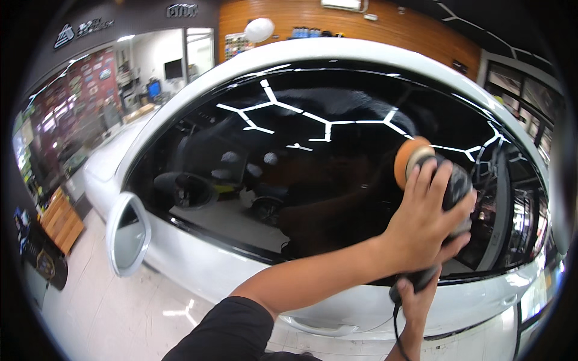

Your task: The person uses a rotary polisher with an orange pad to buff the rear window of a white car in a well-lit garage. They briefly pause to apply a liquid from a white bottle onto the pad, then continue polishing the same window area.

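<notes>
You have both bare hands on a black-bodied corded handheld polisher (456,188), which is at the right half of a large, dark, glossy side window (337,180) on a white car (217,274). Its round orange foam pad (403,159) sits at the upper left end of the tool, by the glass; the pad shows nearly edge-on, so full contact cannot be confirmed.

Your left hand (427,216) reaches in from the lower left, out of a short black fabric sleeve (223,328). Its fingers are spread apart and curled over the body just behind the pad, clasping it. Your right hand (415,304) is lower, its forearm rising from the bottom edge; it is wrapped about the rear grip, thumb visible, other fingers largely hidden. A thin black cable (397,328) hangs from the grip end, beside the right wrist.

Surface: the window carries bright white reflections of angular, branching light lines, plus paler hazy patches near its upper edge.

Surroundings: a white-shelled side mirror (129,234) at the car's left, a slatted brown wooden box (61,221) on the pale tiled floor (99,295), and an orange-brown plank wall (409,36) behind the roof.
</notes>
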A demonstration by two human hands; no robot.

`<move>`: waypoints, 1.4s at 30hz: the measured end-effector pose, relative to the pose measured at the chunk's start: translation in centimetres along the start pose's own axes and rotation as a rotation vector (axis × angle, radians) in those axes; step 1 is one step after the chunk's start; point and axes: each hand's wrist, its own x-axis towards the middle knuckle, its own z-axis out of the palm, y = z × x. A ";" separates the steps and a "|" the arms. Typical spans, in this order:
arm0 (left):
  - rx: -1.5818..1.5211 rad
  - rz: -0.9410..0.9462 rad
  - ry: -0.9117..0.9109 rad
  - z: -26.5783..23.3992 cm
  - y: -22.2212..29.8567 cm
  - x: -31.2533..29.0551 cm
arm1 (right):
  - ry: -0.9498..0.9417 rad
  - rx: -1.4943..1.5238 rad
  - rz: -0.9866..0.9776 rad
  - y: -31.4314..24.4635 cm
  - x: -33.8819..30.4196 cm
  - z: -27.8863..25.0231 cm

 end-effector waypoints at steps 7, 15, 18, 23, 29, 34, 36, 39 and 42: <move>-0.035 -0.315 0.001 -9.9 2.0 -14.7 | -0.432 -0.367 -0.287 3.1 -6.1 0.7; 0.206 -0.519 -0.009 -27.6 -1.2 -22.0 | -0.767 -0.753 -0.596 -6.3 -4.3 15.7; 0.347 -0.575 0.052 -34.9 -3.2 -24.3 | -0.865 -0.812 -0.664 -9.5 -4.7 24.3; 0.230 -0.564 0.168 -41.3 -7.5 -24.2 | -0.799 -0.787 -0.649 -11.9 -6.7 31.4; 0.282 -0.524 0.112 -42.3 -8.4 -25.8 | -0.787 -0.782 -0.587 -11.4 -8.8 32.2; 0.234 -0.448 0.265 -40.0 -8.0 -26.4 | -0.772 -0.783 -0.622 -10.5 -9.4 30.8; 0.265 -0.453 0.283 -39.2 -8.4 -26.9 | -0.776 -0.792 -0.614 -10.8 -9.5 30.4; 0.194 -0.499 0.366 -38.7 -8.2 -26.7 | -0.844 -0.775 -0.560 -11.3 -9.8 29.9; 0.210 -0.499 0.379 -38.7 -8.0 -26.9 | -0.850 -0.748 -0.581 -11.1 -9.9 30.1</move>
